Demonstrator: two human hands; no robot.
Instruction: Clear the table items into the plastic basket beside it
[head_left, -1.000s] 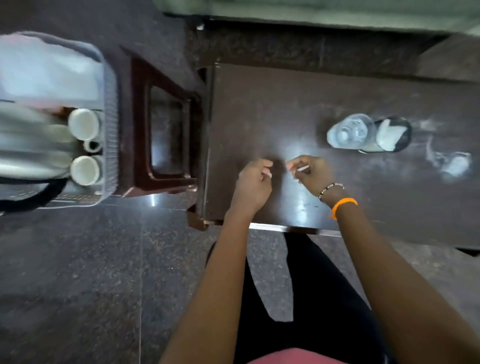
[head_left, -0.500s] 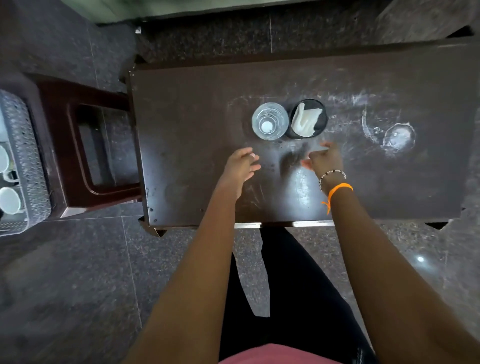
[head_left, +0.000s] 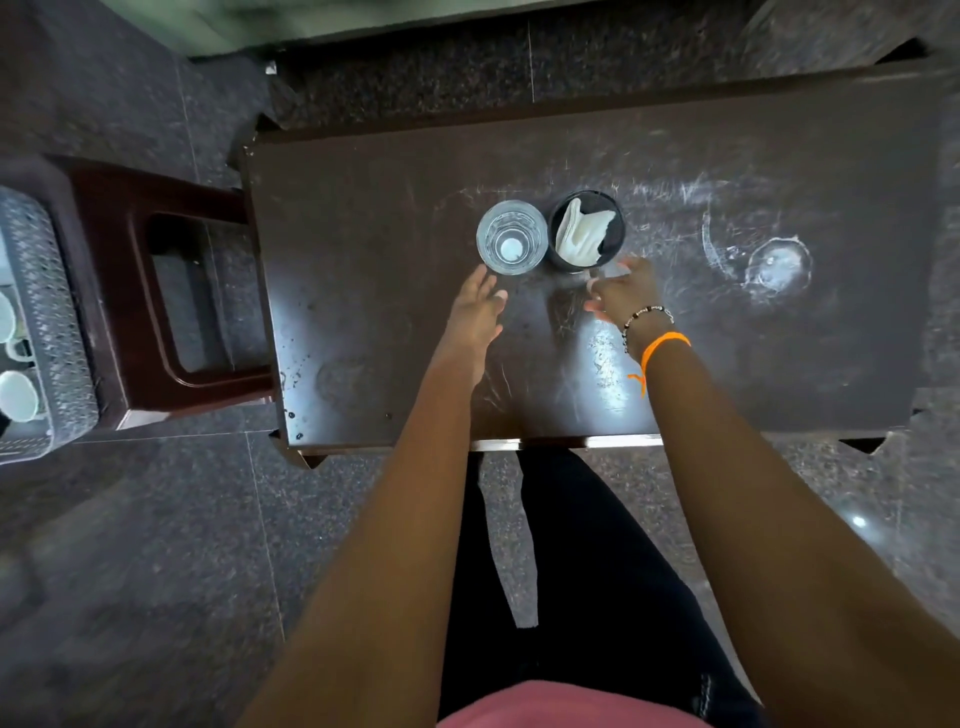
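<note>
On the dark brown table (head_left: 363, 291) stand a clear drinking glass (head_left: 511, 237) and, touching its right side, a black cup (head_left: 587, 231) with white tissue inside. My left hand (head_left: 478, 306) reaches with straight fingers, its tips just short of the glass's near rim. Just below the black cup is my right hand (head_left: 621, 296), open with spread fingers and holding nothing. The grey plastic basket (head_left: 49, 322) sits at the far left edge with white cups (head_left: 15, 395) in it.
A dark red plastic stool (head_left: 171, 296) stands between the basket and the table. A wet ring mark (head_left: 774, 265) lies on the table's right part. The floor is dark speckled stone. My legs are at the table's near edge.
The view swung right, so the basket slid to the left edge. Both hands uncurled and moved forward from the table's near middle toward the glass and the black cup.
</note>
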